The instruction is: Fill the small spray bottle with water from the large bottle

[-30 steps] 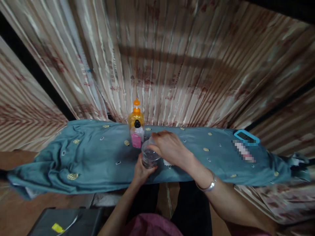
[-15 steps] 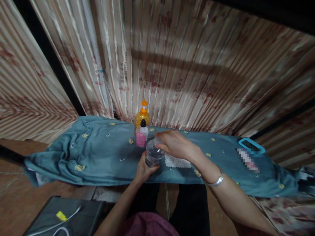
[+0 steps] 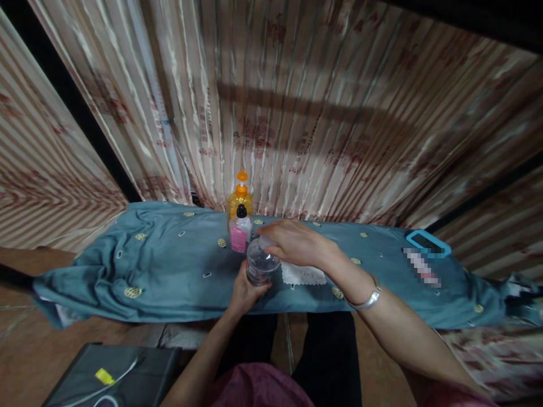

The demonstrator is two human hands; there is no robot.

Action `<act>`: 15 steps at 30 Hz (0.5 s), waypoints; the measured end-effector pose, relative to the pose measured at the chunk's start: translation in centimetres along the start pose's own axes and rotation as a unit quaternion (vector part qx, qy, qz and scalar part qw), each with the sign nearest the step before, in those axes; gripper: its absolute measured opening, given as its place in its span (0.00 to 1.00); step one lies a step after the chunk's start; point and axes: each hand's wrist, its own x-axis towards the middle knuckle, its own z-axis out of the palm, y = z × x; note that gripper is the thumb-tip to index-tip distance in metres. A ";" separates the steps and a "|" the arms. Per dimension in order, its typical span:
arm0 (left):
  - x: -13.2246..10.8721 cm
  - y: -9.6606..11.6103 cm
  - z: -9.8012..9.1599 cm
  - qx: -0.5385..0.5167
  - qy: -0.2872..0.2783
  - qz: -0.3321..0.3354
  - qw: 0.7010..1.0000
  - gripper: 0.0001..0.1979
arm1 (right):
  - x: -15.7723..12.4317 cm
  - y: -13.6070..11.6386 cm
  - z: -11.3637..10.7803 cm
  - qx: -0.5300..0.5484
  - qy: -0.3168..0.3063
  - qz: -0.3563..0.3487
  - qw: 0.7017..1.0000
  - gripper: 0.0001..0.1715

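A clear plastic bottle [image 3: 259,265] stands at the near edge of a surface draped in blue-green embroidered cloth [image 3: 169,265]. My left hand [image 3: 244,293] wraps round its base from below. My right hand [image 3: 292,242] is closed over the bottle's top, fingers curled on the cap. A silver bangle [image 3: 365,301] sits on my right wrist. Just behind the bottle stand a small clear bottle with a pink label [image 3: 240,233] and a taller orange pump bottle [image 3: 238,198]. A white lacy square [image 3: 303,275] lies under my right wrist.
A phone in a light blue case [image 3: 426,243] lies on the cloth at the far right. Striped satin curtains [image 3: 297,124] hang close behind. A dark box with a cable and yellow tag [image 3: 110,379] sits on the floor at lower left.
The view shifted slightly. Both hands stay on the clear bottle, the right hand turned a little on its top. The bottles behind have not moved.
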 end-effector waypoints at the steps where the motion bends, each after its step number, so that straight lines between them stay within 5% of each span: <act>1: 0.0 0.0 0.0 0.002 0.001 0.000 1.000 0.40 | 0.0 0.1 0.0 0.002 0.004 -0.002 1.000 0.26; 4: 0.1 0.2 -0.1 0.007 -0.002 -0.008 1.000 0.40 | 0.1 -0.1 0.2 0.004 0.025 0.024 0.999 0.35; 10: 0.2 0.3 -0.2 0.022 0.008 -0.014 1.000 0.40 | 0.4 -0.1 -0.2 0.057 0.047 0.024 0.997 0.14; 15: 0.3 0.4 -0.3 0.039 0.006 -0.012 0.999 0.36 | -1.3 3.0 0.5 0.245 0.177 0.043 0.952 0.15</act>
